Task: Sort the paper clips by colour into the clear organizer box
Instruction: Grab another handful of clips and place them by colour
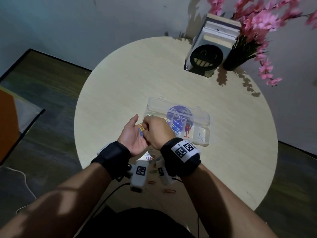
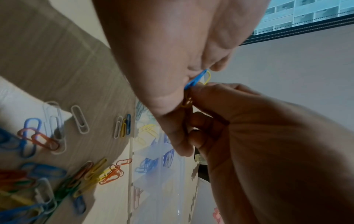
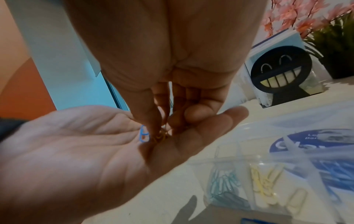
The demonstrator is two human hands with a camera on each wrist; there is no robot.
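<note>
Pinching a yellow clip [image 1: 141, 126] — right hand [image 1: 155, 133], over flat left hand [image 1: 132, 134], box [image 1: 202, 115] label unreadable.

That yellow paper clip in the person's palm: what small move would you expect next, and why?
Probably the right hand lifts the yellow paper clip off the open left hand, leaving the blue paper clip there, and carries it to the clear organizer box. Its fingers already pinch the clip, and yellow clips share one compartment.
</note>
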